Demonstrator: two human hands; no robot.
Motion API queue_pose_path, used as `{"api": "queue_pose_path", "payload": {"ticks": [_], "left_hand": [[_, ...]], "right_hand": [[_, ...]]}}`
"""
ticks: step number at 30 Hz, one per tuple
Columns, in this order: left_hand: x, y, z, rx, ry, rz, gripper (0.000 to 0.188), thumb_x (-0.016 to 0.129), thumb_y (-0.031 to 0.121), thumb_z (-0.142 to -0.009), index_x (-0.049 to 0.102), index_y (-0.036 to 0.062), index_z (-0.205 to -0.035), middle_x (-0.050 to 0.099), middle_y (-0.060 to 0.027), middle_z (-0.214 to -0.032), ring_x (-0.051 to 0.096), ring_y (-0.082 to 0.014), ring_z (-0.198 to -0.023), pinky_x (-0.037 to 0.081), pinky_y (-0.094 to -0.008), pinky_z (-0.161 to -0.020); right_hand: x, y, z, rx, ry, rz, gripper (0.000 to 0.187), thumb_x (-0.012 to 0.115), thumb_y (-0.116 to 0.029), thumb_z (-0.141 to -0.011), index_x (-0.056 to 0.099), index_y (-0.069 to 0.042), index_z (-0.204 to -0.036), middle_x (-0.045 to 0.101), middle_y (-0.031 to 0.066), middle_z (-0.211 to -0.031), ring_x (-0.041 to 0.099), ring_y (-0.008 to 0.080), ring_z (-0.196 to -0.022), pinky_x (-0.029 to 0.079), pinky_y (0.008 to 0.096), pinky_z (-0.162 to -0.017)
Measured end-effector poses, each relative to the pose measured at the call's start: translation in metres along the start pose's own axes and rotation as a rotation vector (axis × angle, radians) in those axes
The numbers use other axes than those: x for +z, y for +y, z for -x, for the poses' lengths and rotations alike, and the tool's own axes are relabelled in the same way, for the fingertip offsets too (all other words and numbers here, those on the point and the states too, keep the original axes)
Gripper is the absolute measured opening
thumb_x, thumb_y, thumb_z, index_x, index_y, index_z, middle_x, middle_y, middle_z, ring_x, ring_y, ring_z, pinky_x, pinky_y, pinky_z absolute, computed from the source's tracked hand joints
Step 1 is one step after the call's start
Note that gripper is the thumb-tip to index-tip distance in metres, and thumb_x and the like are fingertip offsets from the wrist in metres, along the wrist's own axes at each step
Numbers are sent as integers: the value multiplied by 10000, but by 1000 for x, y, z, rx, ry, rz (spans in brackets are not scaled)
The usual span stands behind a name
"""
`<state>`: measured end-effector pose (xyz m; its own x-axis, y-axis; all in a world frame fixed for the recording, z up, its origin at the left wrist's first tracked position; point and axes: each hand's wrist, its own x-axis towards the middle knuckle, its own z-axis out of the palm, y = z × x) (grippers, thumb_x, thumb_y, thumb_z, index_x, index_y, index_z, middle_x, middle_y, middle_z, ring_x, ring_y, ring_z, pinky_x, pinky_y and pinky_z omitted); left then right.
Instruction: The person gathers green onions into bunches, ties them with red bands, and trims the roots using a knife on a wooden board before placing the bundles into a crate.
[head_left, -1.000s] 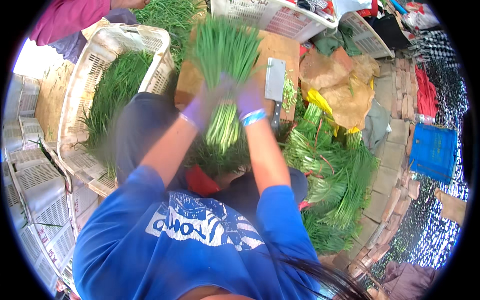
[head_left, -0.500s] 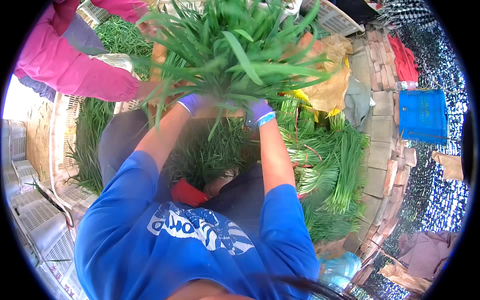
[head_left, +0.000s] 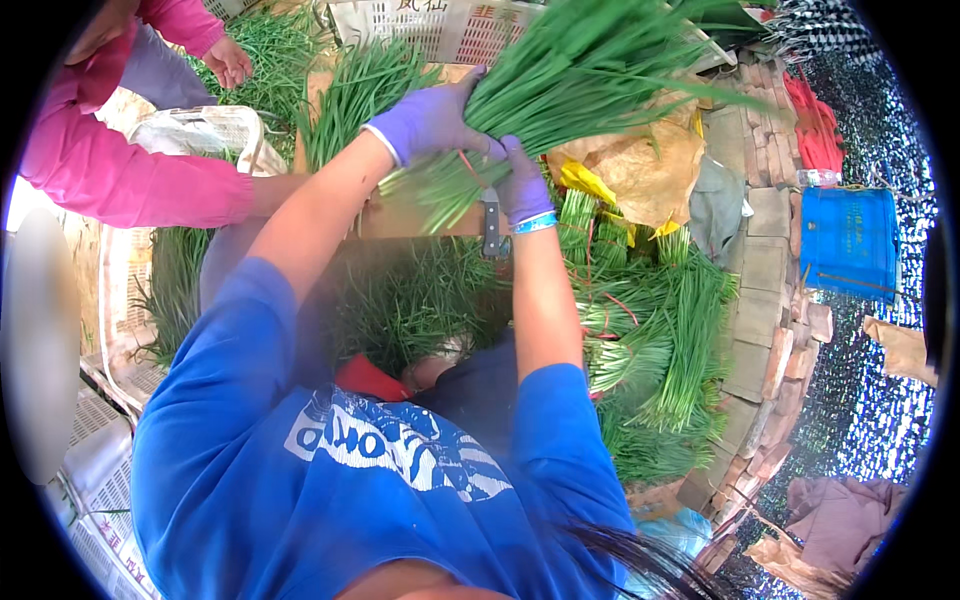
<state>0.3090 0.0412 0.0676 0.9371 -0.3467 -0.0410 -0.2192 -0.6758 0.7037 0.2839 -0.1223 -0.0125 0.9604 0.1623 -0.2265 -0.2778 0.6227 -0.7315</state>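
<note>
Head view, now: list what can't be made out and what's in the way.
In the head view:
Black-handled knife: most of the blade is hidden behind the long green leafy bundle and the purple-gloved right hand.
Leaf tips: some are cut off by the top edge.
Co-worker's pink sleeve: its hand is mostly hidden behind the wearer's bare left forearm.
Pale oval shape, left edge: too blurred to identify.
</note>
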Motion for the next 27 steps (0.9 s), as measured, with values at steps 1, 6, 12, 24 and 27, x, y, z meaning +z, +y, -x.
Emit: {"api": "queue_pose_path", "payload": {"ticks": [1, 6, 12, 24, 27], "left_hand": [[3, -5, -2, -45, -75, 9, 1099, 732, 507, -565, 143, 33, -1363, 565, -227, -1047, 562, -321, -941, 419, -336, -856], [26, -32, 20, -83, -312, 57, 1170, 694, 567, -582, 11, 44, -1376, 362, -269, -1286, 395, -310, -1191, 298, -333, -983], [45, -56, 29, -186, -464, -137, 1220, 710, 562, -554, -38, 51, -1371, 347, -280, -1287, 395, -335, -1183, 305, -327, -983], [112, -24, 62, -248, 111, -409, 1168, 787, 330, -478, 67, 150, -1380, 360, -230, -1246, 529, -390, -936, 452, -469, -763], [137, -31, 75, -210, 279, -556, 987, 695, 339, -597, 120, 165, -1380, 327, -164, -1308, 503, -339, -936, 407, -482, -758]], "right_hand": [[-3, 2, 3, 121, 105, 85, 303, 538, -174, -838, 485, -7, -1085, 576, 99, -930, 575, 193, -778, 491, 287, -642], [-54, 60, 58, -290, 716, 138, 476, 494, -45, -823, 338, 33, -1265, 541, 144, -1035, 559, 186, -862, 476, 306, -721], [-17, 34, 77, -374, 455, 492, 454, 570, -112, -805, 438, 13, -1220, 550, 130, -939, 542, 158, -781, 446, 284, -697], [-18, 57, 56, 80, 317, 479, 230, 608, -161, -791, 629, -8, -961, 542, 28, -625, 476, 97, -506, 400, 221, -501], [-17, 75, 80, -322, 322, 401, 166, 569, -116, -815, 626, -3, -923, 555, 13, -667, 480, 84, -534, 396, 199, -511]]}}
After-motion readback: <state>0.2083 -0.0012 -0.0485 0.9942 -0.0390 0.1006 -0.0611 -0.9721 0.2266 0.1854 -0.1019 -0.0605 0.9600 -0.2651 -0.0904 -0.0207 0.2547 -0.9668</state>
